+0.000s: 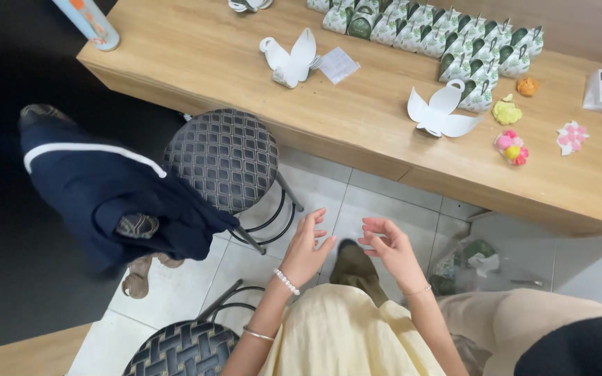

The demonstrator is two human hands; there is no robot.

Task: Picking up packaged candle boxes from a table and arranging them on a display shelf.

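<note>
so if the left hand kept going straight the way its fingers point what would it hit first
The left hand points up-frame, fingers spread, holding nothing. Going straight on, it would likely pass over bare floor tiles and first meet the front edge of the wooden table, though depth is unclear from above.

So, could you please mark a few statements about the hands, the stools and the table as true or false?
1. Both hands, left hand and right hand, are empty. True.
2. The left wrist wears a white bead bracelet. True.
3. The flat white box cut-out lies on the floor. False: it lies on the wooden table.
4. The nearest stool has a plain red seat. False: its seat is dark with a quilted diamond pattern.
5. Green-and-white folded boxes stand in rows on the table. True.
</note>
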